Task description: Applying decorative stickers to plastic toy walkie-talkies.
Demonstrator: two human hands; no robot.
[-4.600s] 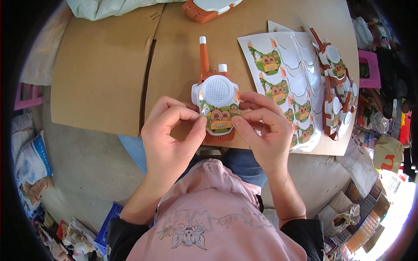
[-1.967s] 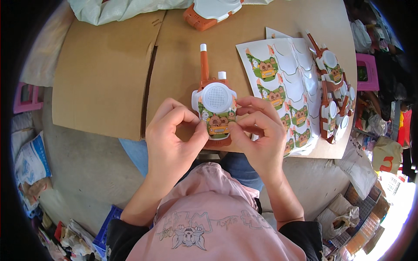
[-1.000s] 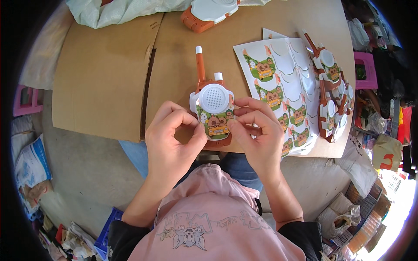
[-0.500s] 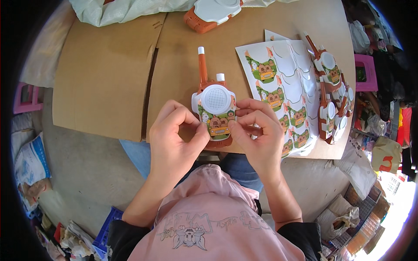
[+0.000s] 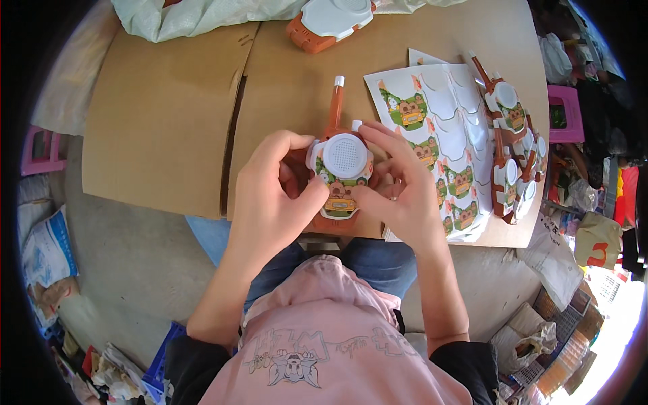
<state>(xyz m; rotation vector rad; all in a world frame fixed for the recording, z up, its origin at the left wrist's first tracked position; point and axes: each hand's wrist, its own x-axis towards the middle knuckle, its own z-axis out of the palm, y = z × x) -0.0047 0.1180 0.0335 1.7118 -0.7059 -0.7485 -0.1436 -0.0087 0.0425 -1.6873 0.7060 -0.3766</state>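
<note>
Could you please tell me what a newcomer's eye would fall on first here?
Probably the orange walkie-talkie held between the left hand and right hand, its front bearing a cartoon sticker. To its right lies a sticker sheet, and farther right a cluster of similar walkie-talkies near the edge of the table.

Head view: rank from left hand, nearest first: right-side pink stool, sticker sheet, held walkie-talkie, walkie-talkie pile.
From the left hand:
1. Held walkie-talkie, in its grip
2. Sticker sheet, off to the right
3. Walkie-talkie pile, right of the sheet
4. Pink stool, far right, past the pile
</note>
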